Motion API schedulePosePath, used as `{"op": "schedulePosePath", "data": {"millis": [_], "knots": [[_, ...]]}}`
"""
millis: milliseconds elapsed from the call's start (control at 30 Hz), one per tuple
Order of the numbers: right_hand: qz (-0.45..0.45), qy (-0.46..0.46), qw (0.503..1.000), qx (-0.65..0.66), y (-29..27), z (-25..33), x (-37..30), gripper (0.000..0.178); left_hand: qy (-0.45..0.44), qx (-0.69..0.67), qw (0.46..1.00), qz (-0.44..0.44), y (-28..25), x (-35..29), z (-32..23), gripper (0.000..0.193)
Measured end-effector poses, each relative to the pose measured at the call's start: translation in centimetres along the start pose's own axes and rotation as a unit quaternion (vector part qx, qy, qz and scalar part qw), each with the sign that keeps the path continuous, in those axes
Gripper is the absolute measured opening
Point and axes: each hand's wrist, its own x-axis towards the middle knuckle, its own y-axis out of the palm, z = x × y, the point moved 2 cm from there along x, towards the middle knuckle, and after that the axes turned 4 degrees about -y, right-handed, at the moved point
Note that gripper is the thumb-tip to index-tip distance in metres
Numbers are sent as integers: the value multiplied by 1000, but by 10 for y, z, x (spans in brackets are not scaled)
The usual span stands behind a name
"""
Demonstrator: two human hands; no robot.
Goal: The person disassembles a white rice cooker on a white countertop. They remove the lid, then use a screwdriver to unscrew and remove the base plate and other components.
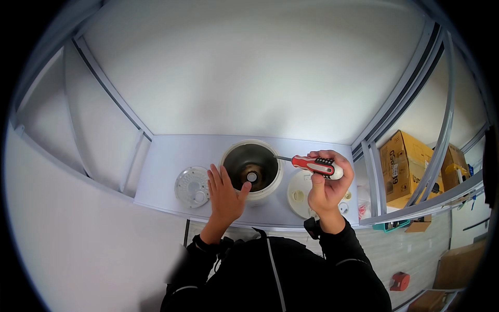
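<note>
Head view, looking down: a pale grey shelf (166, 161) runs across a white booth, and on it, near the middle, stands a round white cooker (253, 169) with its dark metal well open to the camera and a small pale knob at the bottom of the well. The left hand (224, 193) lies flat, fingers spread wide and holding nothing, on the shelf at the front left of the cooker; its thumb touches the cooker's rim. The right hand (326, 184) is closed around a screwdriver (312, 165) with a red, black and white handle, gripped from below, the handle lying roughly level. The thin metal shaft points left and its tip sits at the cooker's right rim; whether it touches the rim cannot be told. Left of the cooker, towards the front edge of the shelf, lies a round white disc (192, 186) with a small knob on it, apart from the left hand. Right of the cooker, partly hidden under the right hand, lies a round cream plate (300, 193) with a small hole near its centre. Beyond the right end of the shelf, past the grey frame bars, brown cardboard boxes (403, 166) stand on the floor. Black sleeves cover both forearms.
</note>
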Motion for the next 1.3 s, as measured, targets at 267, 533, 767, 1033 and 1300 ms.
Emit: {"op": "schedulePosePath", "data": {"millis": [267,533,767,1033,1300], "knots": [[-41,37,998,27,-8,3,-3,61,279,-57,952,112,-39,7,19,65],[35,118,988,-93,-14,1,-18,60,310,-64,949,-1,-12,2,10,58],[19,260,965,-42,-7,10,-36,46,274,-57,959,-29,-8,1,-31,54],[13,373,928,-3,-9,30,-74,44,343,-209,913,65,-34,-8,-63,43],[-18,269,958,-95,8,80,-135,35,222,-410,793,392,-9,-41,-61,52]]}}
